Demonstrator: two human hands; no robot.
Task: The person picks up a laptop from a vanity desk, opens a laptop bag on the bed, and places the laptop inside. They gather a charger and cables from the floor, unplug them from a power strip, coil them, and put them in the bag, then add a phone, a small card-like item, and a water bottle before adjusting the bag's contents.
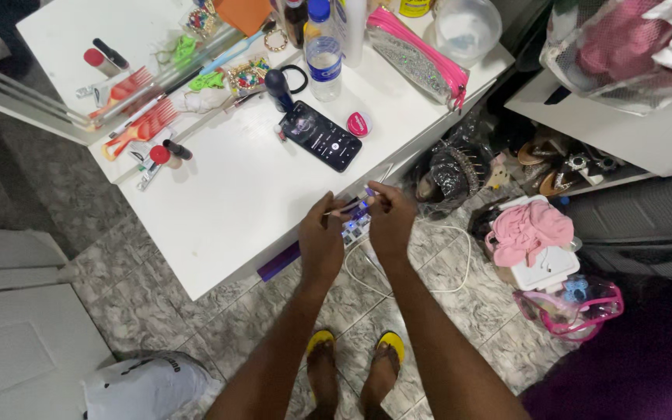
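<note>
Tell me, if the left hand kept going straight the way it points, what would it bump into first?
Probably the black phone on the white table: the left hand points up across it, though depth is unclear.

Bare desk [227, 202] lies open left of the hands; phone [321, 135] and water bottle [323, 54] block beyond.

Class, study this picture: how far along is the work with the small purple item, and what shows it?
Already done: the small purple item is off the white table and between both hands. In hand: the left hand and right hand pinch it over the table edge. Left: it has not been set down.
</note>
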